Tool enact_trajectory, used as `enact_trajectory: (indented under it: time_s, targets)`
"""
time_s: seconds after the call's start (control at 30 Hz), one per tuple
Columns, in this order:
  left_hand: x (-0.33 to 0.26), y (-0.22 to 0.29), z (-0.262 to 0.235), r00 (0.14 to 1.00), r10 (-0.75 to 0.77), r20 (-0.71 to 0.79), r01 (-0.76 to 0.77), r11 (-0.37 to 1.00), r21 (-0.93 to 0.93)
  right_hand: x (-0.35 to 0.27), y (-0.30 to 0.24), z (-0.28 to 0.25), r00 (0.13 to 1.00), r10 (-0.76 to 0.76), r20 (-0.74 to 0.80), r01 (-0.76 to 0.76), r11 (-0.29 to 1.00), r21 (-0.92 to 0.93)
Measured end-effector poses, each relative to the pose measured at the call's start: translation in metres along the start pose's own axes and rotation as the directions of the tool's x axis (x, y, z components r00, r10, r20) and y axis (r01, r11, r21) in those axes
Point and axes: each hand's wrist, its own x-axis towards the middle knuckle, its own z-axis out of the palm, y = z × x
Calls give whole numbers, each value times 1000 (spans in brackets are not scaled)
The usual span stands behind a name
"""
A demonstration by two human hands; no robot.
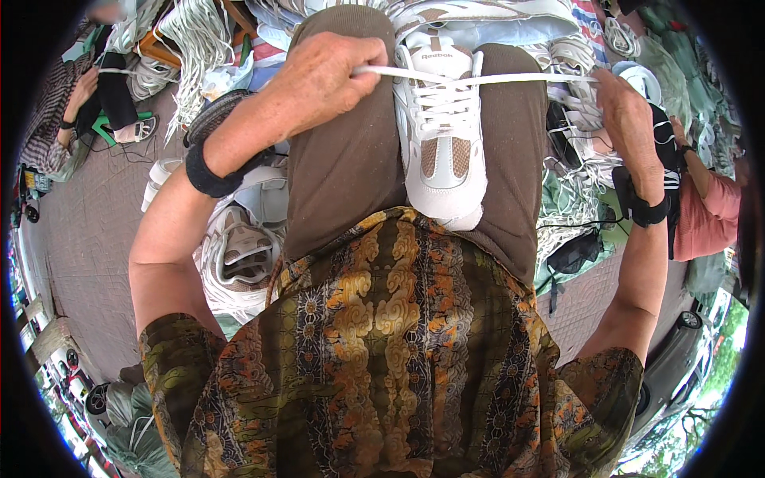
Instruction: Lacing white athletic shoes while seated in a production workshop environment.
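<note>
A white sneaker with brown mesh panels (458, 190) rests between my thighs, its toe pointing toward my belly. Its white shoelace (522, 79) is threaded through the eyelets and crosses over the tongue. To the left, my left hand (331, 84) grips one lace end between thumb and fingers above my left knee. Out past my right knee, my right hand (625, 111) pinches the other end. Both ends are stretched nearly straight out sideways. The fingertips of my right hand are partly hidden.
More white and brown sneakers (243, 251) lie beside my left leg. Bundles of white laces (191, 36) hang at the upper left. Loose laces (570, 199) pile up by my right leg. One person (52, 119) sits at far left, another in pink (709, 203) at far right.
</note>
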Motion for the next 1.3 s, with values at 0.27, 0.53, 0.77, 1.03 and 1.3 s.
enact_trajectory:
  time_s: [0.27, 0.53, 0.77, 1.03, 1.3]
  targets:
    - [-22, -33, -38, 992, -107, 68, 108, 994, -6, -20, 63, -1, 996, 93, -3, -93, 990, -101]
    - [-53, -53, -88, 968, -237, 85, 252, 914, -318, -22, 21, -32, 842, 267, 470, -400, 892, 209]
    - [-57, 49, -137, 983, -97, -159, -18, 800, -600, 103, -157, -71, 964, -254, -75, 217, 598, 771]
    - [-76, 25, -166, 974, -129, -185, -34, 728, -685, 125, -160, -108, 924, -358, 138, -108, 102, 989]
    - [-45, -8, -75, 991, -124, 42, 122, 765, -633, 7, -21, -61, 987, 94, 133, -142, 87, 986]
